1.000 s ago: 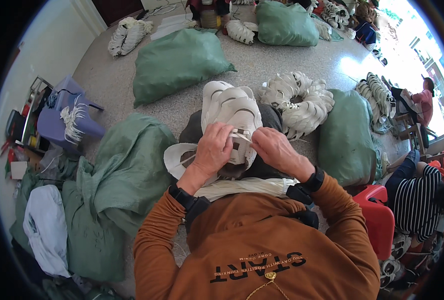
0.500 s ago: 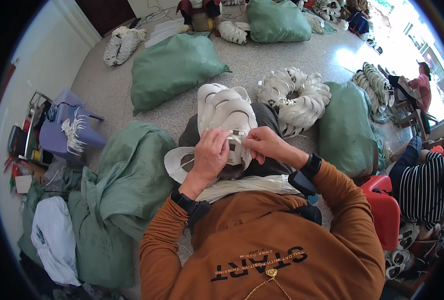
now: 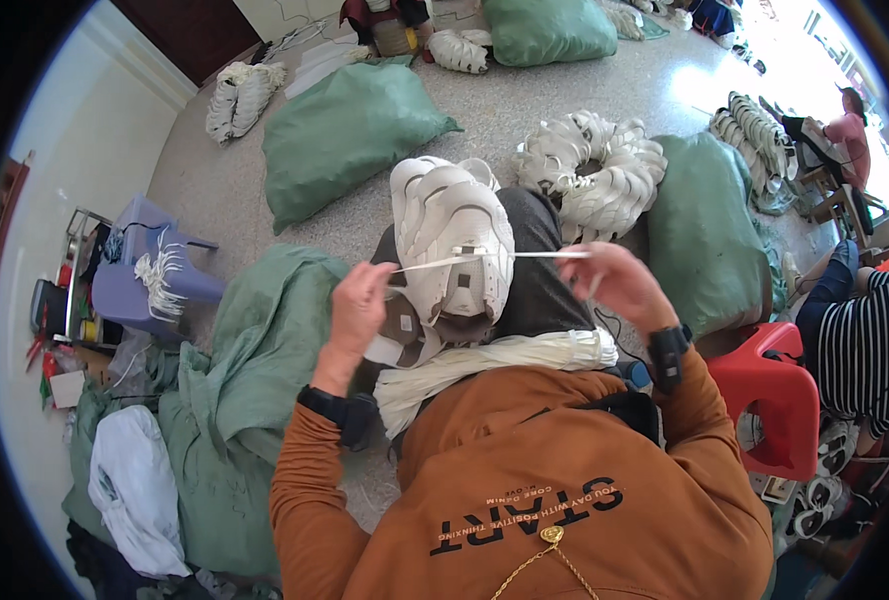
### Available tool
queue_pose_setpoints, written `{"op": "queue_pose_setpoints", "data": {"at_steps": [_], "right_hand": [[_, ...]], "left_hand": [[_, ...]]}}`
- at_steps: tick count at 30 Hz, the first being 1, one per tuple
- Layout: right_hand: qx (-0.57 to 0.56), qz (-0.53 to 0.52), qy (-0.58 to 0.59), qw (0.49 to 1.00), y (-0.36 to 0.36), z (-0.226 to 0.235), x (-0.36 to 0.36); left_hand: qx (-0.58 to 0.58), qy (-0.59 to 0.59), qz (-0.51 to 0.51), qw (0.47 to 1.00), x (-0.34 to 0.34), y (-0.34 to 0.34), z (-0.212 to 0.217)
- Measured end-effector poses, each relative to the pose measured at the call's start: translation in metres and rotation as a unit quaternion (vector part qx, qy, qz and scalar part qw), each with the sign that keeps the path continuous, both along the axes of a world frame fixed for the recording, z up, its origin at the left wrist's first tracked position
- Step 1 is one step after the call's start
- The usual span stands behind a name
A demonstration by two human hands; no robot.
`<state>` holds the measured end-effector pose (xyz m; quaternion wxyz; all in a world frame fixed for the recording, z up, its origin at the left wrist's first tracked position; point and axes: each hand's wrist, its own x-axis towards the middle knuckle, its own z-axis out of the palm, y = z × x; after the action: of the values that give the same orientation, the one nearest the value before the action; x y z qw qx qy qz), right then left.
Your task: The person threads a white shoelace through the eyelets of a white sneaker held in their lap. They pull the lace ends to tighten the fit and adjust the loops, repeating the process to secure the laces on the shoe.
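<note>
Clutter sits at the far left edge of the floor: a lilac plastic stool (image 3: 150,275) with a small bunch of white laces (image 3: 157,280) draped over its seat, parked within reach. Just right of it, an emptied green sack (image 3: 255,370) spreads flat beside the worker's knee, and I'd judge it's there as a soft landing spot.

Now the left hand (image 3: 358,305): it's up and pinched tight on one end of a white lace (image 3: 485,258), fingers closed around it. The lace runs taut across to the right, passing through the top white shoe upper (image 3: 452,235) on the lap, so pulling both ends level looks like the reason for that wide spread. Several uppers nest in that stack; I can't count them cleanly. Below them a thick bundle of laces (image 3: 495,360) lies across the thighs, handy for the next pick.

Right hand (image 3: 620,285) grips the other end, fingers curled shut on it.

Further right, a ring-shaped pile of uppers (image 3: 595,175) leans on a full green sack (image 3: 705,230). I count two more stuffed sacks toward the far edge. One red stool (image 3: 775,390) stands at the right, another person seated beyond it.
</note>
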<state>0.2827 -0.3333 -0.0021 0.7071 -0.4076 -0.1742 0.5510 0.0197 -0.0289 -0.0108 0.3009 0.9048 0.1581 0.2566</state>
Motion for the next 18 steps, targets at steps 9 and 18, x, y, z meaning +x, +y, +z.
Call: {"op": "queue_pose_setpoints", "data": {"at_steps": [9, 18], "right_hand": [[0.341, -0.217, 0.238, 0.883, -0.136, -0.059, 0.069], [0.151, -0.443, 0.161, 0.869, -0.304, -0.149, 0.152]], "left_hand": [[0.107, 0.158, 0.2, 0.961, -0.222, 0.16, -0.046], [0.242, 0.245, 0.412, 0.844, -0.321, 0.217, 0.008]]}}
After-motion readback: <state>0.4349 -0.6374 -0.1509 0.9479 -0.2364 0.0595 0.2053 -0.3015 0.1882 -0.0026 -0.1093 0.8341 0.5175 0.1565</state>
